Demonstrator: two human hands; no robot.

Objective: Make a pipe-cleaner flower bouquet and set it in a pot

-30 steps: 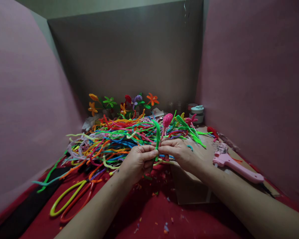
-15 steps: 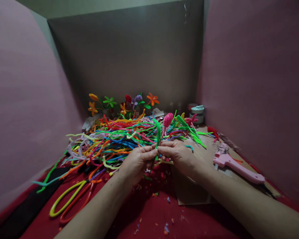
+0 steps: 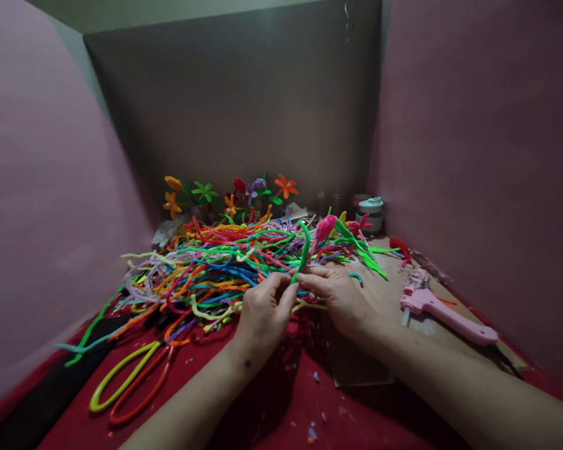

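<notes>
Between my two hands is a pink pipe-cleaner flower (image 3: 326, 229) with a green pipe-cleaner leaf (image 3: 304, 245) beside its stem. My left hand (image 3: 267, 306) pinches the lower end of the green leaf between thumb and fingers. My right hand (image 3: 335, 292) meets it there, fingers closed around the stem and leaf base; the exact grip is partly hidden. The pink bud tilts to the right above my right hand. Right behind both hands spreads a large pile of coloured pipe cleaners (image 3: 225, 250).
A pink glue gun (image 3: 445, 312) lies on a cardboard sheet (image 3: 356, 362) at right. Finished pipe-cleaner flowers (image 3: 258, 185) stand at the back, near a lidded jar (image 3: 370, 215). Yellow and red loop handles (image 3: 122, 378) lie left on the red cloth (image 3: 263, 400). Pink panels flank both sides.
My left hand has turned, its back now facing up more. The green leaf and pink bud have swung to the right and lean more.
</notes>
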